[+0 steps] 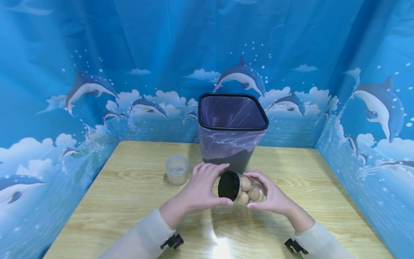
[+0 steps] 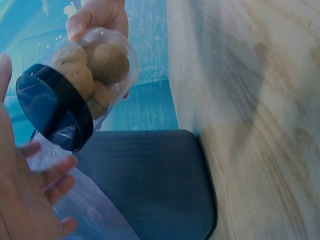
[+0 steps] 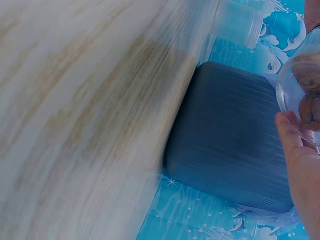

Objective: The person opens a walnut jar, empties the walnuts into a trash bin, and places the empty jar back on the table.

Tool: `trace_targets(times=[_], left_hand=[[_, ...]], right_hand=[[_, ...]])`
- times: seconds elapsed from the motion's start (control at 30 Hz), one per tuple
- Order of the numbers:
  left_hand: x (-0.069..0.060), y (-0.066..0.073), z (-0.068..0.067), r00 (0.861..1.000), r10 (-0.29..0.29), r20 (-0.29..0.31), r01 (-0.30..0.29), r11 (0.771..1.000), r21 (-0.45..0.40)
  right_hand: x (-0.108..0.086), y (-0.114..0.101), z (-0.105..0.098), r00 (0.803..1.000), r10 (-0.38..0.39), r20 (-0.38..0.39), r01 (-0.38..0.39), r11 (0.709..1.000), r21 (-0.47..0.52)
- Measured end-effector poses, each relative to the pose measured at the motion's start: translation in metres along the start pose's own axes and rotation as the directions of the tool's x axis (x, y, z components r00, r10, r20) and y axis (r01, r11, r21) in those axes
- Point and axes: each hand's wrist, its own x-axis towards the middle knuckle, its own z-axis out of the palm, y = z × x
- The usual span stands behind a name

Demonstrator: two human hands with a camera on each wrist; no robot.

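A clear jar (image 1: 247, 192) with a black lid (image 1: 228, 185) is tilted on its side above the table, lid end to the left. Several round, light-brown, walnut-like things (image 2: 108, 63) lie inside it. My right hand (image 1: 275, 196) grips the jar by its base end, thumb below and fingers above. Beside the lid is my left hand (image 1: 202, 187), fingers spread and thumb apart. In the left wrist view a gap shows between those fingers and the lid. The right wrist view catches only part of the jar, at its right edge.
Just behind the jar stands a dark trash bin (image 1: 240, 160) with a black rim (image 1: 233, 128) and a pale purple liner (image 1: 223, 142). A translucent plastic cup (image 1: 177, 176) stands left of the bin on the wooden table (image 1: 136, 180). Blue dolphin-print curtains (image 1: 155, 54) enclose the table.
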Motion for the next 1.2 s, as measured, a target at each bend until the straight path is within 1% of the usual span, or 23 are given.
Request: trace_targets(times=[0.1, 0.2, 0.27, 0.37, 0.5, 0.63, 1.0, 1.2], left_hand=[[0.0012, -0.0029, -0.0017, 0.996, 0.082, 0.019, -0.082, 0.997, 0.011], [0.0023, -0.0058, -0.0015, 0.99, 0.136, 0.043, -0.137, 0.991, 0.01], [0.0028, -0.0074, -0.0013, 0.986, 0.158, 0.056, -0.158, 0.987, 0.002], [0.0033, -0.0091, -0.0012, 0.983, 0.171, 0.069, -0.171, 0.985, -0.003], [0.004, -0.0095, -0.0014, 0.983, 0.163, 0.084, -0.163, 0.987, -0.007], [0.0038, -0.0088, -0.0011, 0.986, 0.148, 0.078, -0.149, 0.989, 0.002], [0.0018, -0.0044, -0.0007, 0.996, 0.089, 0.032, -0.091, 0.993, 0.071], [0.0009, -0.0025, 0.0012, 0.999, 0.054, 0.007, -0.054, 0.996, 0.077]], right_hand=[[0.0001, 0.0002, -0.0001, 1.0, 0.001, 0.003, -0.001, 1.0, -0.001], [0.0001, -0.0007, 0.0002, 1.0, 0.019, 0.004, -0.019, 1.0, -0.003], [0.0, -0.0013, 0.0004, 0.999, 0.033, 0.004, -0.033, 0.999, -0.002], [0.0, -0.0015, 0.0005, 0.999, 0.043, 0.004, -0.043, 0.999, -0.007], [0.0002, -0.0016, 0.0006, 0.999, 0.043, 0.006, -0.043, 0.999, -0.019], [0.0003, -0.002, 0.0007, 0.999, 0.041, 0.008, -0.041, 0.999, -0.024], [0.0013, -0.0012, 0.002, 0.999, 0.031, 0.009, -0.031, 0.999, -0.009], [0.001, -0.0024, 0.0024, 0.999, 0.046, 0.007, -0.046, 0.999, -0.015]])
